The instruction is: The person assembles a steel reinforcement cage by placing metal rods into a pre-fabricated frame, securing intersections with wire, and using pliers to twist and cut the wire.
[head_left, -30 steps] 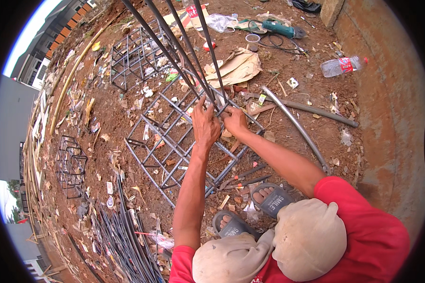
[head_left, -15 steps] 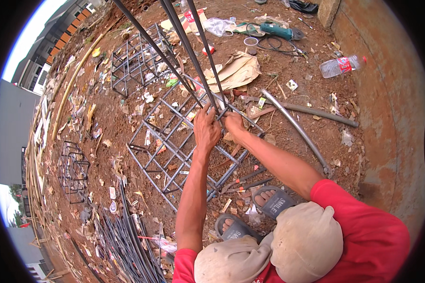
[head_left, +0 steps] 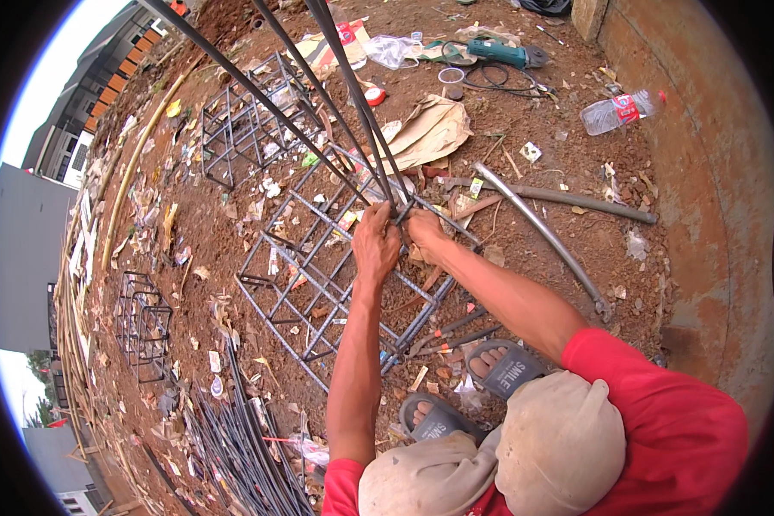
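Note:
Both my hands are at the foot of several long dark rebar rods (head_left: 350, 86), which lean up toward the upper left. My left hand (head_left: 376, 245) has its fingers closed round the lower rod ends. Close beside it, my right hand (head_left: 425, 230) is closed at the same joint, with its fingertips partly hidden, so what exactly it pinches cannot be made out. Below and around them lies a rebar grid (head_left: 282, 334) of crossed, tied bars on the ground. By my sandalled feet rests a long-handled tool (head_left: 460, 327) with orange marks on its handles.
A bent metal pipe (head_left: 542, 236) and a flat bar (head_left: 568, 199) lie to the right, near a concrete wall (head_left: 705, 172). Farther off are a green angle grinder (head_left: 497, 53) and plastic bottle (head_left: 615, 113). Rebar cages (head_left: 142, 331) and piled rods (head_left: 249, 456) lie left.
The upper ends of the rods have swung left and spread farther apart. My hands stay at their foot, and the view has shifted slightly.

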### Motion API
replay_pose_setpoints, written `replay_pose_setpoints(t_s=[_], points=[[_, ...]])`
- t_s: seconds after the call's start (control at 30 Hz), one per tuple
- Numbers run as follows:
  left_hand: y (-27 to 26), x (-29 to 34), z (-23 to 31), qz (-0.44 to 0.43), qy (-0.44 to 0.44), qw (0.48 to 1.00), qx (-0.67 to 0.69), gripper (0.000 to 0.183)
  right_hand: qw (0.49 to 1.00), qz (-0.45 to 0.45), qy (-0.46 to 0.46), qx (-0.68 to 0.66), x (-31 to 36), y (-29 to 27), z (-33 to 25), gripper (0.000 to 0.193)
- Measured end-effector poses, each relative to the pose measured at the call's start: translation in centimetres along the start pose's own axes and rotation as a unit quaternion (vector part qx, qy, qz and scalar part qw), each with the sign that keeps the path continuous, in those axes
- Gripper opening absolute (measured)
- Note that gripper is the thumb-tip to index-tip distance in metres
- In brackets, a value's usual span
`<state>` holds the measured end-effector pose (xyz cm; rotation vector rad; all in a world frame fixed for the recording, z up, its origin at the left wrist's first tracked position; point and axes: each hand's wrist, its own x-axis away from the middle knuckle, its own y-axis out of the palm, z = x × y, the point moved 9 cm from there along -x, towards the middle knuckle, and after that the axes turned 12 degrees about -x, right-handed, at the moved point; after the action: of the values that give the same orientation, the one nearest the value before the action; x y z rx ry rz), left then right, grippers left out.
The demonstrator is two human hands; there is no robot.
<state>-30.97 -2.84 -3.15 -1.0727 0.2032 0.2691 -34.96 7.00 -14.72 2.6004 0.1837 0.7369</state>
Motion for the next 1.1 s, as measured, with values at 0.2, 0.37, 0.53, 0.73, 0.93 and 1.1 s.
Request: replay_pose_setpoints(t_s=[0.2,0.37,0.53,0.73,0.93,1.1], points=[[-0.5,-0.2,-1.8,-0.007,-0.023,0.998,0.064,0.036,0.997,0.003,0.008,-0.07,0.4,0.8,1.0,0.023],[-0.1,-1.2,-0.3,-0.039,0.009,0.992,0.117,0.036,0.998,0.027,-0.014,-0.046,0.3,0.1,-0.3,0.018],[-0.3,-1.1,-0.4,-0.033,0.002,0.988,0.148,0.038,0.995,0.006,0.044,-0.085,1.2,-0.3,-0.1,0.013],[-0.9,-1.0,-0.9,-0.05,0.015,0.986,0.16,0.044,0.994,0.059,0.054,-0.068,2.5,0.2,-0.4,0.016],[-1.0,-0.8,-1.2,-0.066,0.001,0.985,0.162,0.048,0.996,0.023,0.013,-0.081,2.7,0.9,-0.7,0.016],[-1.2,-0.8,-2.0,-0.117,-0.027,0.979,0.162,0.052,0.996,-0.015,-0.051,0.072,3.8,2.0,-2.7,0.044]])
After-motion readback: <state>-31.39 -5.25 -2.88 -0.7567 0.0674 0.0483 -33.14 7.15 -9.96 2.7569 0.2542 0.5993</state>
